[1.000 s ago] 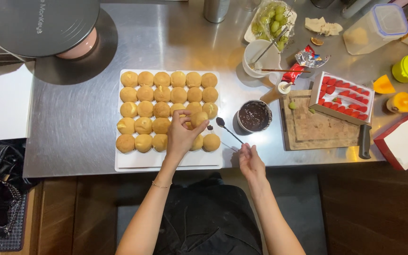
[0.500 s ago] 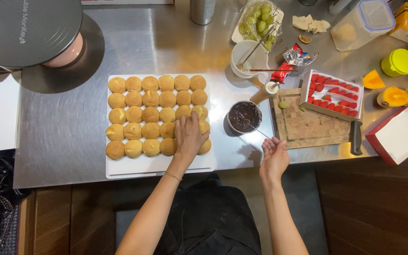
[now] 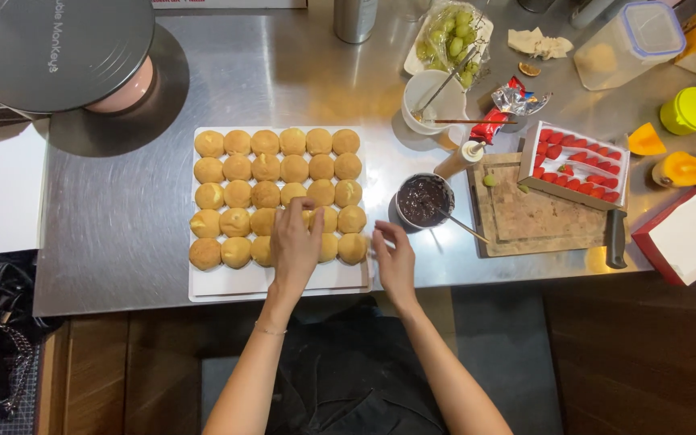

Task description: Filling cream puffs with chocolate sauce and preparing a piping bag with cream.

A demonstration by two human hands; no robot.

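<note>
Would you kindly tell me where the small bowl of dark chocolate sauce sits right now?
In the head view, the small bowl of dark chocolate sauce stands right of the white tray of round golden buns, left of the wooden cutting board.

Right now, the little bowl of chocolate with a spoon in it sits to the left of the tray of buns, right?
Not quite. The head view shows the bowl of chocolate, spoon in it, sitting to the right of the tray of buns, beside the wooden cutting board.

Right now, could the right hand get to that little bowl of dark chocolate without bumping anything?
Probably yes. The right hand rests at the tray's edge, just below the chocolate bowl, with only bare steel counter between. The spoon sticking out of the bowl is the one thing to mind.
</note>
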